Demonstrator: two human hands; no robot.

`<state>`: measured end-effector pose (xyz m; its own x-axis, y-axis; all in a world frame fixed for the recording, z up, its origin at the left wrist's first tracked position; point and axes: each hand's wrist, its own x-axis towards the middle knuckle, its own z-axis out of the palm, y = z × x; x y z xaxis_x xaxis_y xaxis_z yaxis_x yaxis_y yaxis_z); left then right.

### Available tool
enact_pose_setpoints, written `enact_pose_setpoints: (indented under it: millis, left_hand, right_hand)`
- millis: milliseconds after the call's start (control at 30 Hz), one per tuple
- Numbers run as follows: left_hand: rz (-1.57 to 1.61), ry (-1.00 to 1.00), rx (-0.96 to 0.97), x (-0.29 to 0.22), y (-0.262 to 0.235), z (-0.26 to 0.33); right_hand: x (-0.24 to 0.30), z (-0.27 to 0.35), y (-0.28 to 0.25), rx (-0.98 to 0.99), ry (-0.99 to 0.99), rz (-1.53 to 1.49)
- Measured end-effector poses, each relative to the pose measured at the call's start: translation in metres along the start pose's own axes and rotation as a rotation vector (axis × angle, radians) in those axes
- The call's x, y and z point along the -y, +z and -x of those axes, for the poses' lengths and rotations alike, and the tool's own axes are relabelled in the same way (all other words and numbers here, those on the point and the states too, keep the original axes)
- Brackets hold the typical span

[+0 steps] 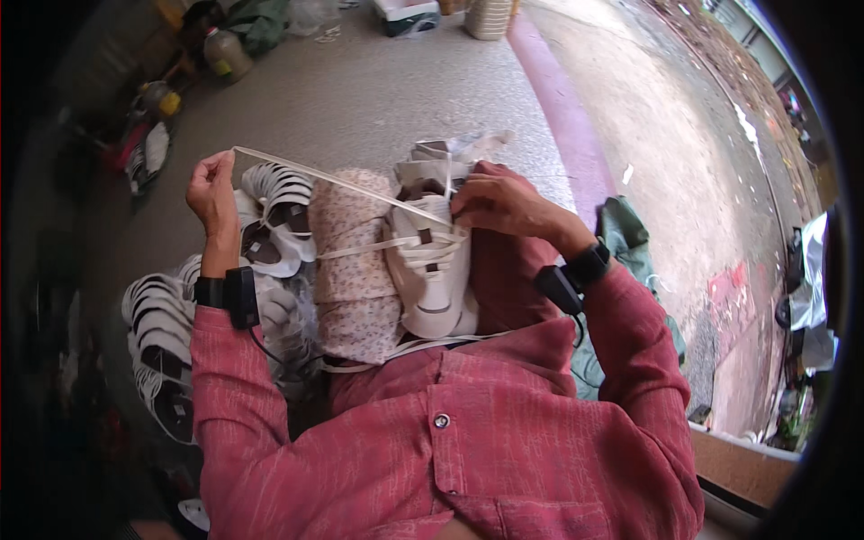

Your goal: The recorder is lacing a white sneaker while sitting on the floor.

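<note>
A cream-white shoe (441, 292) lies on my lap with its toe toward me, partly laced across the front. My left hand (214, 191) is raised to the left, thumb and fingers pinching a flat white shoelace (337, 183). From there the lace runs taut down to the shoe's right side. At that side my right hand (506, 209) is closed, its fingers bent over the shoe's edge beside the lace holes. Its fingertips are partly hidden. A second length of lace trails left from the shoe over the flower-patterned cloth (355, 310) on my leg.
Several white shoes with striped lacing (162, 315) are piled at my left. Green cloth (625, 238) lies by my right leg. Far back on the grey floor (423, 85) stand a plastic bottle (225, 56), a white-and-green box (407, 16) and a woven basket (487, 20).
</note>
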<state>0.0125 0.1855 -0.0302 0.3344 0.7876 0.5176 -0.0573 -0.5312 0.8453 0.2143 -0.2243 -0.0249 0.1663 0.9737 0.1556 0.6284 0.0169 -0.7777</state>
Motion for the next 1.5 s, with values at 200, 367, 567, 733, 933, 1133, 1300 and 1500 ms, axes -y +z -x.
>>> enact_pose_setpoints:
  millis: [200,367,567,733,933,1133,1300,1500]
  left_hand:
    - [0.021,-0.374,0.191,-0.03,-0.001,0.073]
    - [0.354,-0.962,0.894,-0.087,-0.005,0.15]
    - [0.849,-1.158,0.816,-0.108,0.016,0.188]
    - [1.202,-0.994,0.49,-0.069,0.006,0.162]
    - [0.982,-0.664,0.25,-0.053,-0.052,0.13]
    - [1.017,-0.699,0.046,-0.057,-0.079,0.128]
    - [1.244,-0.67,0.068,-0.046,-0.091,0.124]
    - [1.322,-0.638,0.297,-0.045,-0.097,0.119]
  right_hand:
    - [-0.014,0.011,0.01,-0.103,0.003,0.009]
    - [0.008,0.015,0.014,-0.315,0.084,0.035]
    - [0.029,0.005,0.025,-0.291,0.011,0.165]
    - [0.028,0.002,0.026,-0.305,-0.041,0.253]
    - [0.034,-0.008,0.025,-0.227,-0.021,0.366]
    - [0.036,-0.023,0.032,-0.129,-0.136,0.716]
    - [0.015,-0.03,0.04,-0.138,0.142,0.416]
    - [0.013,-0.025,0.048,-0.282,0.302,0.031]
